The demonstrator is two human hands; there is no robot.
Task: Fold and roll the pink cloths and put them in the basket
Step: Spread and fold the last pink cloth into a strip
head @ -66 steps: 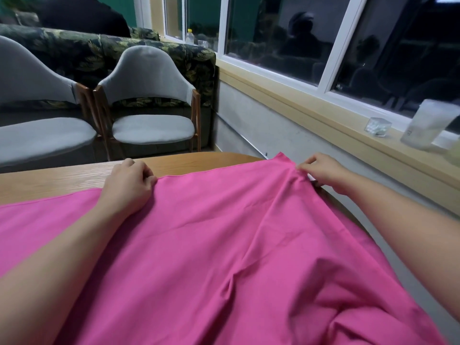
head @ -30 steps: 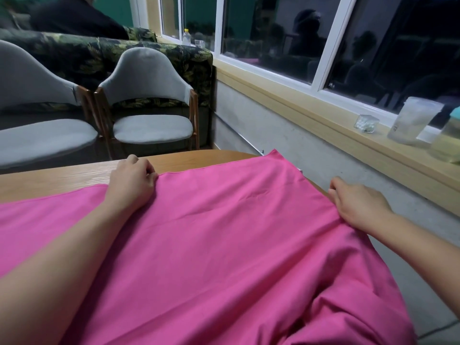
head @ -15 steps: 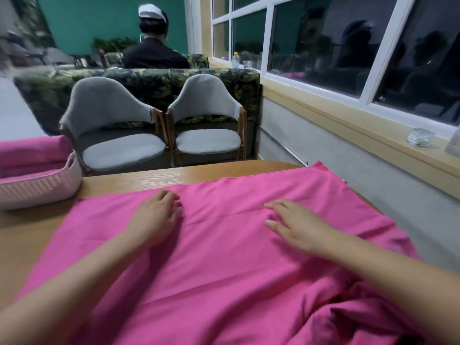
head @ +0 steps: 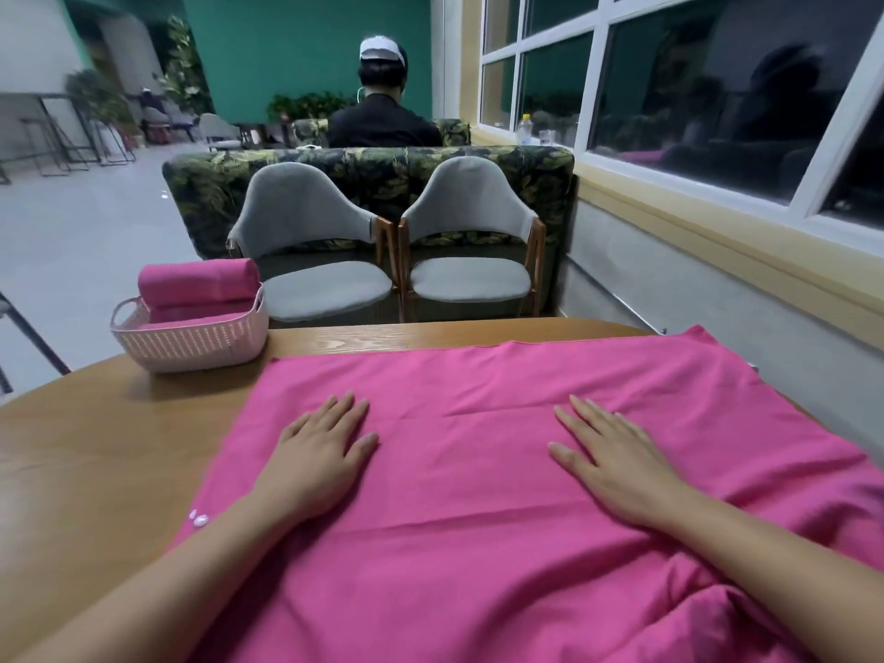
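My left hand (head: 320, 466) and right hand (head: 617, 471) lie flat on the pink cloth (head: 478, 543), fingers (head: 581, 416) straight, slightly spread, holding nothing. The cloth is spread across the desk (head: 119, 461), bunched at its near right. The basket (head: 191, 344) stands at the desk's far left with a rolled pink cloth (head: 198, 282) in it.

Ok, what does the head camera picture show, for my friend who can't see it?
The left hand and right hand lie flat, fingers straight, on a big pink cloth spread over a wooden table. A pink basket holding rolled pink cloth stands at the table's far left.
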